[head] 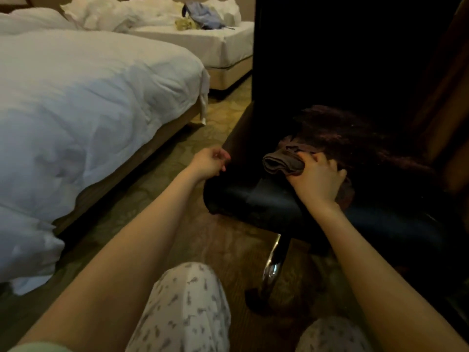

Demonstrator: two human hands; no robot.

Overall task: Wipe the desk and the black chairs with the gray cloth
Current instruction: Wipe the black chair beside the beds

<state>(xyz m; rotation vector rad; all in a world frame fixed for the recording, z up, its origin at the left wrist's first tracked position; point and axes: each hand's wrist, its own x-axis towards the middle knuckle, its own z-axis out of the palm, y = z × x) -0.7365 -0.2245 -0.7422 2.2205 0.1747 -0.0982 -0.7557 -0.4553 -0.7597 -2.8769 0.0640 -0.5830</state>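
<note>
A black chair (253, 196) stands in front of me, its padded seat low and its tall back (330, 59) rising dark behind. My right hand (317, 179) grips the bunched gray cloth (283, 163) and presses it on the seat near the backrest. My left hand (210, 161) hovers by the seat's left edge with its fingers loosely curled and nothing in them. I cannot tell whether it touches the chair. The desk is not in view.
A bed with a white duvet (88, 102) fills the left side. A second bed (203, 41) with a blue bag (203, 15) lies beyond. The chair's chrome leg (272, 268) stands on patterned carpet (177, 138). My knees in printed trousers (187, 308) are at the bottom.
</note>
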